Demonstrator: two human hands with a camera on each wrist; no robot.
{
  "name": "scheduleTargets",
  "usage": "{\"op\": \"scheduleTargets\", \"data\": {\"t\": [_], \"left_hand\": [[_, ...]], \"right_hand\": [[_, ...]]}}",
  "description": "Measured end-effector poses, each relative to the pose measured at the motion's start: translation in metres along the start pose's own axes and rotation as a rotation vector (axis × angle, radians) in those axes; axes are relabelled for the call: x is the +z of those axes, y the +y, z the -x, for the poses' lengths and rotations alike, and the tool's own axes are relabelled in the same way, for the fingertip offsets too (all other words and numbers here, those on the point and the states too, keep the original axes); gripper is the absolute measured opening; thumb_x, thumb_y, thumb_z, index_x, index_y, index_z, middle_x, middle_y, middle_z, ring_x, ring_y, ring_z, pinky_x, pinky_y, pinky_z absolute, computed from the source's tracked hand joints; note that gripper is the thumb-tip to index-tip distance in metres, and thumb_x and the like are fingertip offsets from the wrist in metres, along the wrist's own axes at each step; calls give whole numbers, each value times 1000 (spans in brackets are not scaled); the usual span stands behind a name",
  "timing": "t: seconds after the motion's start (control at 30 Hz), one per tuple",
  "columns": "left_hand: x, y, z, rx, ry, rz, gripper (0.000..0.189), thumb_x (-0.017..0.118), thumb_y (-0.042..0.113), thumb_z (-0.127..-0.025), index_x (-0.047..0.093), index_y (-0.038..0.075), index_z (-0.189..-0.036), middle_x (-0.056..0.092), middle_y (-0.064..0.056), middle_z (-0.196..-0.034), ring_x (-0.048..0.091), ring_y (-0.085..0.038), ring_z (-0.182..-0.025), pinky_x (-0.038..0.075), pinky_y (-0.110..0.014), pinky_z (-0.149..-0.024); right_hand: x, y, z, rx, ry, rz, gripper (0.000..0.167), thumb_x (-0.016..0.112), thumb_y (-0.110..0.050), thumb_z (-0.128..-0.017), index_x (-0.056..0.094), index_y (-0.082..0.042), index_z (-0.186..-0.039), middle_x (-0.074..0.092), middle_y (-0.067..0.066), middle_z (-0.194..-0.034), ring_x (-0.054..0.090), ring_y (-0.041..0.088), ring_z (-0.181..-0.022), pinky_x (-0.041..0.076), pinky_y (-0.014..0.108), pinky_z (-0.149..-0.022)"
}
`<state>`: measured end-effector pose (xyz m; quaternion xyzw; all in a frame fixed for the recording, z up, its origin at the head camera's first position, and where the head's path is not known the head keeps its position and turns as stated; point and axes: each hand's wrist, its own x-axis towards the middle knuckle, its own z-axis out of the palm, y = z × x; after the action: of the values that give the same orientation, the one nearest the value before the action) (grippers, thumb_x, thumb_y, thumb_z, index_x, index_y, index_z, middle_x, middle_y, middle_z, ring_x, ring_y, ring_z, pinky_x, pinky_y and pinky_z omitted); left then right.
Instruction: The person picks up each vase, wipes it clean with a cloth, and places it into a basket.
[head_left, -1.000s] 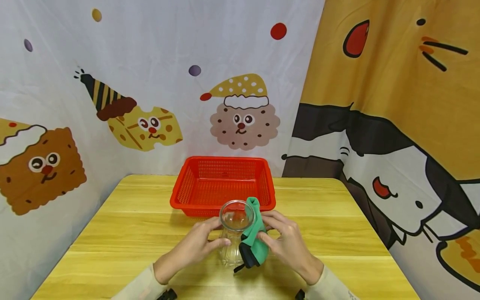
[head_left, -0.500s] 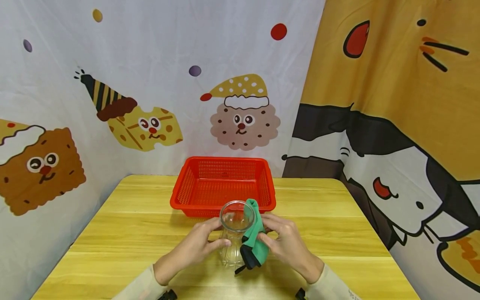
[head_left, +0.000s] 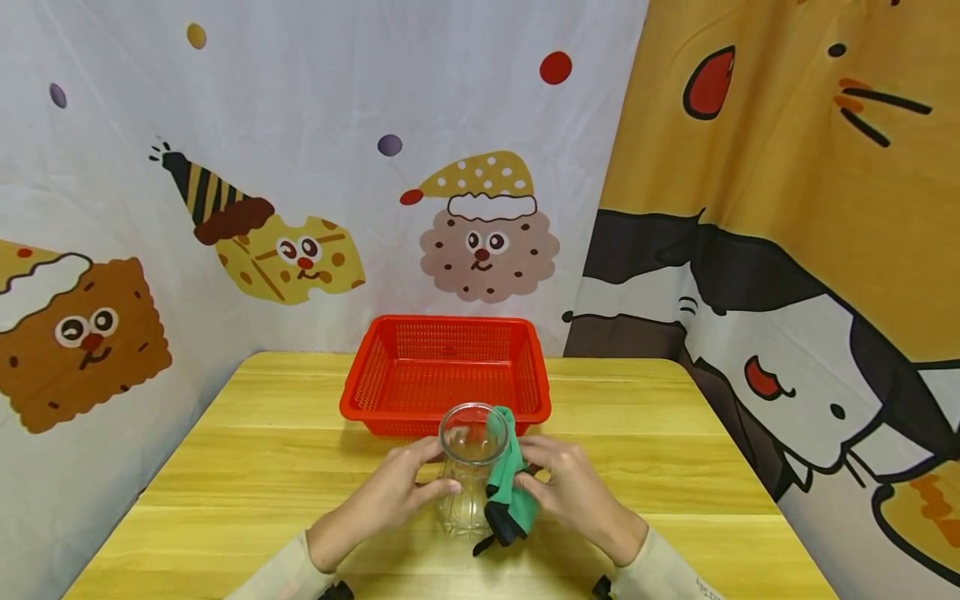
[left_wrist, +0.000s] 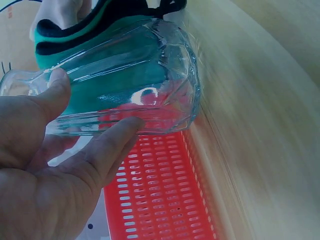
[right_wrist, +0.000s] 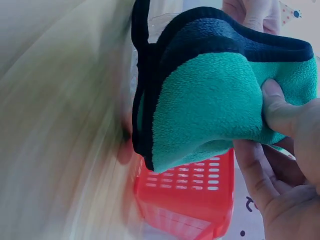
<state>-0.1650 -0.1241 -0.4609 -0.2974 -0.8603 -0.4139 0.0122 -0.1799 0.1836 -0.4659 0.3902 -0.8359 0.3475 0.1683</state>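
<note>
A clear glass vase [head_left: 463, 492] with a round rim stands upright in front of me. My left hand [head_left: 397, 483] grips its left side, thumb towards me and fingers round the far side. In the left wrist view the vase [left_wrist: 175, 65] shows a thick, faceted base. A folded green towel [right_wrist: 205, 100] with black edging and a black hanging loop lies against the vase's right side. My right hand [head_left: 573, 487] holds this towel [head_left: 507, 475] between thumb and fingers. From the head view, part of the right fingers is hidden behind the cloth.
A red perforated plastic basket [head_left: 442, 417] stands just beyond the vase at the back of the wooden table [head_left: 300, 458]. A cartoon-printed curtain [head_left: 315, 100] hangs behind and beside the table.
My right hand and the towel have slid slightly down along the vase's right side. The left hand and the vase stay in place.
</note>
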Motion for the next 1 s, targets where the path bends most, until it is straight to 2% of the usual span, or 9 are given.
{"op": "scheduleTargets", "data": {"t": [0.13, 0.3, 0.57, 0.83, 1.0], "left_hand": [[1, -1, 0, 2, 3, -10, 53, 83, 32, -109, 72, 14, -157, 80, -7, -153, 80, -37, -138, 66, -61, -118], [2, -1, 0, 7, 6, -19, 55, 84, 29, -108, 71, 10, -158, 79, -10, -153, 81, -38, -137, 66, -61, -118], [2, 0, 0, 18, 11, -12, 52, 86, 20, -107, 72, 7, -155, 80, -13, -152, 81, -38, -137, 66, -61, -117], [2, -1, 0, 22, 11, -7, 53, 85, 23, -107, 72, 8, -155, 80, -11, -151, 81, -38, -137, 67, -61, -117], [3, -2, 0, 24, 10, -7, 53, 86, 22, -107, 71, 8, -156, 80, -11, -151, 80, -38, -137, 66, -61, -117]], "right_hand": [[1, 2, 1, 2, -38, 21, 36, 96, 5, -90, 88, -4, -125, 87, 15, -131, 88, 30, -114, 74, 28, -96], [2, 6, 3, 16, -92, 37, 32, 93, 8, -91, 88, -3, -121, 88, 15, -127, 88, 27, -110, 75, 30, -95], [3, 7, 5, 52, -158, 21, 21, 90, 8, -95, 88, -7, -110, 88, 11, -119, 85, 13, -99, 72, 20, -87], [3, 8, 5, 105, -225, -1, 21, 88, 11, -94, 86, -8, -102, 84, 4, -105, 74, -2, -89, 66, 12, -76], [1, 8, 4, 152, -267, -15, 21, 87, 11, -95, 86, -9, -100, 81, 2, -102, 69, -4, -90, 66, 12, -75]]}}
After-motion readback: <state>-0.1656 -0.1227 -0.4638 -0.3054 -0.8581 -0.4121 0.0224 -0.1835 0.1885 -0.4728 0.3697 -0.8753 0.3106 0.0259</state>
